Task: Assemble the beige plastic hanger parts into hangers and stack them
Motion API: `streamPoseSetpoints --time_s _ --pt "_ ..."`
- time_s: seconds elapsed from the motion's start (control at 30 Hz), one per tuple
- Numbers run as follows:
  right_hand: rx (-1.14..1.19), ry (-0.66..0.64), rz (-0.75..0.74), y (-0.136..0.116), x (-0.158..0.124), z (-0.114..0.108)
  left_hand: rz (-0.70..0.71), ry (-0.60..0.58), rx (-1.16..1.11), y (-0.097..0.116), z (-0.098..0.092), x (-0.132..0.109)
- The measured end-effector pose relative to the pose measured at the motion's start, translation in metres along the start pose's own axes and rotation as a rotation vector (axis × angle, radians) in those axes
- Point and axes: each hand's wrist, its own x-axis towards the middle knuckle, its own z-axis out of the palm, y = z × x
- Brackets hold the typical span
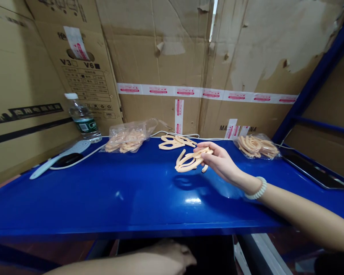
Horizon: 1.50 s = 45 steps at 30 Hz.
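Note:
My right hand (218,160) is closed, fingers and thumb pinching a few thin, pale peach loop-shaped pieces (186,167) above the blue table. Their exact kind is not clear. Just behind them, more of these loop pieces (170,143) lie loose on the tabletop. A short end of another pale piece (205,168) shows under my right fingers. My left hand (173,256) is low, below the table's front edge and over my dark lap. It is dim and blurred, and its fingers are mostly hidden.
Clear bags of similar pieces lie left (126,139) and right (256,147) on the blue table (103,198). Far left are a water bottle (84,120), a light-blue brush-like tool (60,156) and a black oval object (67,160). A dark tablet-like device (312,170) lies right; cardboard (160,57) stands behind.

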Motion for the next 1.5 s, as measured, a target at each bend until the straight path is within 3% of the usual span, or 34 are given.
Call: streamPoseSetpoints --time_s 0.07,0.13,0.2,0.23,0.33,0.4,0.53,0.67,0.87,1.1,1.27,1.4,1.5 --pt "-0.038 -0.028 -0.003 0.000 -0.004 -0.003 0.074 -0.037 -0.053 0.018 -0.017 -0.017" --pt "-0.070 -0.046 -0.007 0.000 -0.007 -0.005 0.229 -0.036 -0.129 0.037 -0.046 -0.034" --pt "-0.097 -0.061 -0.017 0.000 -0.008 -0.006 0.328 0.136 -0.111 0.048 -0.081 -0.043" --pt "-0.118 -0.072 -0.025 0.000 -0.008 -0.006 0.310 0.265 -0.070 0.047 -0.098 -0.043" --pt "-0.222 -0.113 -0.069 0.000 -0.007 -0.005 0.106 0.714 -0.019 0.022 -0.139 -0.024" --pt "-0.270 -0.148 -0.107 0.000 -0.008 -0.005 -0.020 0.845 -0.028 -0.004 -0.153 -0.004" --pt "-0.286 -0.193 -0.174 0.004 -0.012 -0.003 -0.069 0.796 -0.172 -0.038 -0.151 0.024" --pt "-0.237 -0.176 -0.130 0.006 -0.016 -0.001 -0.031 0.793 -0.278 -0.040 -0.134 0.026" --pt "-0.140 -0.060 0.035 0.004 -0.014 -0.004 0.005 0.963 -0.533 -0.036 -0.124 0.023" --pt "-0.180 0.038 0.161 -0.001 -0.010 -0.011 0.034 1.187 -0.588 -0.046 -0.135 0.021" --pt "-0.122 0.113 0.113 -0.003 -0.005 -0.022 0.022 1.298 -0.554 -0.054 -0.145 0.017" --pt "-0.044 0.118 0.077 0.000 -0.001 -0.026 -0.012 1.307 -0.513 -0.054 -0.148 0.015" --pt "0.005 0.052 0.099 0.002 -0.003 -0.022 0.018 1.184 -0.403 -0.049 -0.146 0.013"
